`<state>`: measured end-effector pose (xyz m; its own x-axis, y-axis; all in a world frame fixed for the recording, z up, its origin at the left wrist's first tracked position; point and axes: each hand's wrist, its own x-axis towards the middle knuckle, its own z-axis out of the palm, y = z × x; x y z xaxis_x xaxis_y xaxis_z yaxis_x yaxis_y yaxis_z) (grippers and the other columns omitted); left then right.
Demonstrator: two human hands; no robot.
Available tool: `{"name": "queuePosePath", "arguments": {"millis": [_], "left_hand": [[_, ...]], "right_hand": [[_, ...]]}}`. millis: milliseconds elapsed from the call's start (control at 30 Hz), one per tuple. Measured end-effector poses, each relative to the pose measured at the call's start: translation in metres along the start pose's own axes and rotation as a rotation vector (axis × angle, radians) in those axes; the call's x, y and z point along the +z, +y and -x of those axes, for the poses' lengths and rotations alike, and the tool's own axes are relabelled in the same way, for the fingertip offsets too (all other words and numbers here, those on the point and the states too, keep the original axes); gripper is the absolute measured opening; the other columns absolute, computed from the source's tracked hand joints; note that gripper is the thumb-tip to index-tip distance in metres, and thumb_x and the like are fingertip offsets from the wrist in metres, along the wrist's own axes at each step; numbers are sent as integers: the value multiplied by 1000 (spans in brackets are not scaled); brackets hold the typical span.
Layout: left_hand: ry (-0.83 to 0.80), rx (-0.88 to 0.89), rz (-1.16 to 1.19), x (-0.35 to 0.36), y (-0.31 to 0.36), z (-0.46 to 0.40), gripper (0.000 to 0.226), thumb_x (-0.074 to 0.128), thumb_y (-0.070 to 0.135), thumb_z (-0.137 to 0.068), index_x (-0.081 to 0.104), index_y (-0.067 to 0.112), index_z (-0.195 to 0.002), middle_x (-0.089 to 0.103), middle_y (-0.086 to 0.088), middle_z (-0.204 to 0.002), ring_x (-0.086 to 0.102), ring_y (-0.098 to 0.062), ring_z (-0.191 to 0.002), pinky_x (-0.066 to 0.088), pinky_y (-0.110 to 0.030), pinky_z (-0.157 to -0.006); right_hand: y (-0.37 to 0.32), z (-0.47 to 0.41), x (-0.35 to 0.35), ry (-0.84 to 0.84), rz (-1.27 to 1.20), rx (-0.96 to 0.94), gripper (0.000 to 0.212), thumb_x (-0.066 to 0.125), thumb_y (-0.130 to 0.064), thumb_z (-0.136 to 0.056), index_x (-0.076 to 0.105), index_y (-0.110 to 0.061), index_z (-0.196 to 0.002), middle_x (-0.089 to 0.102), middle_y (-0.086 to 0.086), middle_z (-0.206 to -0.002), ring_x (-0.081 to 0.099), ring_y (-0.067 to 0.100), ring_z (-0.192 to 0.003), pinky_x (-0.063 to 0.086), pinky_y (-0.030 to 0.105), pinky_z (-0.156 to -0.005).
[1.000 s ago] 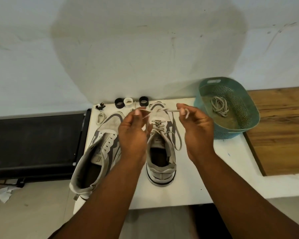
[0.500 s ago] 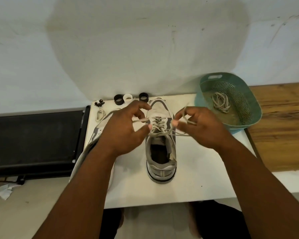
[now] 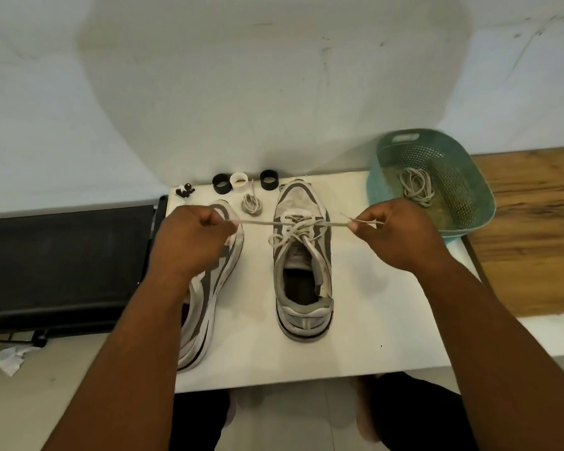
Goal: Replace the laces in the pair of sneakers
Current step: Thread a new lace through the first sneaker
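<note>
Two white and grey sneakers stand on the white table (image 3: 388, 320). The right sneaker (image 3: 302, 265) sits upright and is laced with a beige lace (image 3: 293, 227) whose two ends run out sideways, pulled taut. My left hand (image 3: 192, 239) pinches the left end over the left sneaker (image 3: 209, 288), which my left forearm partly hides. My right hand (image 3: 401, 232) pinches the right end. A coiled lace (image 3: 251, 203) lies between the toes of the sneakers.
A teal perforated basket (image 3: 463, 177) with another bundled lace (image 3: 415, 187) stands at the back right. Two black rings (image 3: 221, 183) and a white ring (image 3: 239, 181) sit by the wall, beside small dark bits (image 3: 184, 191). A black panel (image 3: 62, 265) lies left, a wooden top (image 3: 534, 229) right.
My hands have moved apart from over the right sneaker, drawing the lace ends out to the left and right until they are taut. The coiled lace between the sneakers has come into sight.
</note>
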<state>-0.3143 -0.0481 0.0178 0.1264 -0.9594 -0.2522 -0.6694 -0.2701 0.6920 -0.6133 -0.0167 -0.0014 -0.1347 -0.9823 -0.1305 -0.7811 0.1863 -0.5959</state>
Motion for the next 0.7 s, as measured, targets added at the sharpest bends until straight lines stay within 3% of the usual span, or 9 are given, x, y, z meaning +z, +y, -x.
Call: {"name": "queuePosePath", "arguments": {"millis": [100, 167, 233, 300, 333, 400, 500, 600, 700], "left_hand": [[-191, -42, -482, 1, -10, -7, 19, 73, 34, -86, 74, 17, -80, 74, -2, -81, 69, -18, -77, 59, -34, -76], [-219, 15, -652, 8, -6, -3, 27, 71, 37, -85, 74, 20, -105, 72, -1, -105, 67, -22, -98, 54, -34, -93], [-67, 172, -689, 14, -3, 1, 55, 68, 39, -78, 63, 20, -129, 62, -5, -130, 55, -29, -123, 39, -37, -108], [66, 406, -560, 21, -6, 0, 72, 62, 30, -72, 55, 17, -142, 51, -8, -149, 39, -33, -144, 25, -42, -121], [31, 484, -437, 27, -7, 0, 71, 61, 19, -75, 53, 17, -146, 49, -7, -154, 35, -30, -148, 23, -40, -124], [-171, 504, -223, 45, -7, 2, 63, 59, 3, -89, 53, 22, -148, 51, -2, -153, 40, -20, -146, 27, -27, -120], [-328, 464, -119, 64, -7, 4, 50, 57, 7, -99, 56, 28, -145, 60, 4, -143, 57, -14, -129, 40, -22, -107], [-293, 341, -73, 66, -9, -2, 38, 64, 18, -99, 64, 32, -135, 68, 11, -121, 67, -7, -98, 49, -21, -87], [-182, 235, -110, 60, -8, -4, 15, 67, 24, -98, 75, 32, -107, 74, 11, -93, 66, -3, -78, 51, -24, -72]], "right_hand": [[5, -2, 10, -166, 218, 54, 22, 76, -44, -88, 81, -25, -98, 75, -2, -93, 64, 14, -81, 50, 29, -70], [3, -1, 17, -273, 282, 131, 39, 79, -41, -84, 73, -26, -120, 72, -1, -116, 67, 18, -99, 55, 33, -84], [1, 0, 20, -250, 297, 123, 62, 80, -33, -82, 59, -27, -140, 60, 1, -139, 62, 23, -118, 53, 37, -99], [-1, 1, 22, -106, 244, 23, 62, 77, -29, -83, 57, -27, -142, 51, 0, -147, 54, 23, -129, 48, 42, -107], [-2, 1, 26, -39, 198, -31, 56, 75, -30, -84, 60, -28, -138, 50, -1, -148, 51, 22, -132, 45, 44, -110], [-6, 2, 35, -14, 134, -73, 44, 70, -36, -88, 65, -32, -132, 51, -6, -148, 50, 19, -134, 43, 49, -110], [-8, 3, 52, -26, 95, -85, 22, 69, -40, -91, 73, -34, -111, 61, -10, -133, 56, 16, -122, 46, 49, -104], [-11, 3, 51, 49, -15, -94, 12, 71, -42, -91, 75, -31, -93, 72, -11, -106, 65, 11, -100, 52, 40, -92], [-10, 2, 35, 35, -11, -12, 17, 71, -41, -92, 77, -26, -88, 71, -12, -76, 64, 4, -70, 50, 24, -64]]}}
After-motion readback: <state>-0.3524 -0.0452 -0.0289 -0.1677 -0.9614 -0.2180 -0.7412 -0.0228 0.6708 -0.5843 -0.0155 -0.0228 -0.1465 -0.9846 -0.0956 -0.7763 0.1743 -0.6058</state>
